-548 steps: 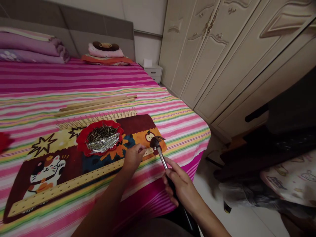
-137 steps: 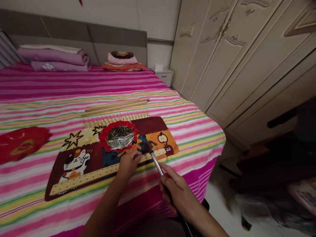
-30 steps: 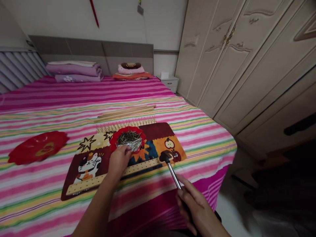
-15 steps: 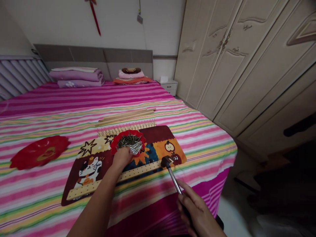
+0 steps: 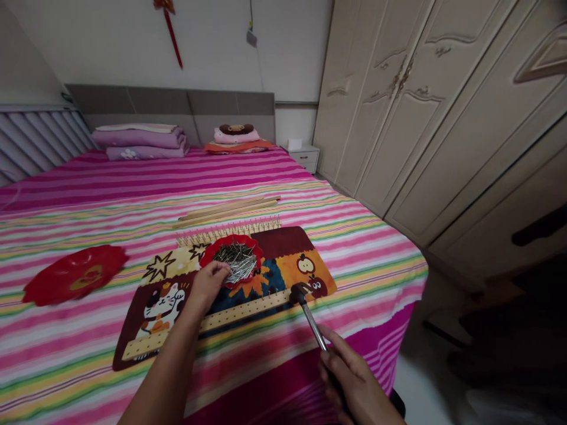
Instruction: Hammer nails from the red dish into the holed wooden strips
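My right hand (image 5: 352,372) is wrapped around the handle of a hammer (image 5: 313,323), whose dark head rests by the right end of a wooden strip (image 5: 252,307) dotted with small holes. At the left rim of a scalloped red dish (image 5: 204,258) is my left hand (image 5: 209,285), thumb and fingertips pinched together. What they hold, if anything, is too small to make out. Inside the dish lies a heap of nails (image 5: 237,260), some dark and some silvery. Dish and strip both sit on a patterned mat (image 5: 287,241); my left forearm hides part of the strip.
Behind the dish, another wooden strip (image 5: 190,238) bristles with upright nails. Bare wooden slats (image 5: 225,211) lie beyond it. An oval red tray (image 5: 66,280) is at the left on the striped bedspread. The bed's edge drops off at the right, before a wardrobe (image 5: 367,118).
My left hand has drawn back from the nails towards the dish's left rim, its fingertips pinched. The right hand and hammer have stayed almost still.
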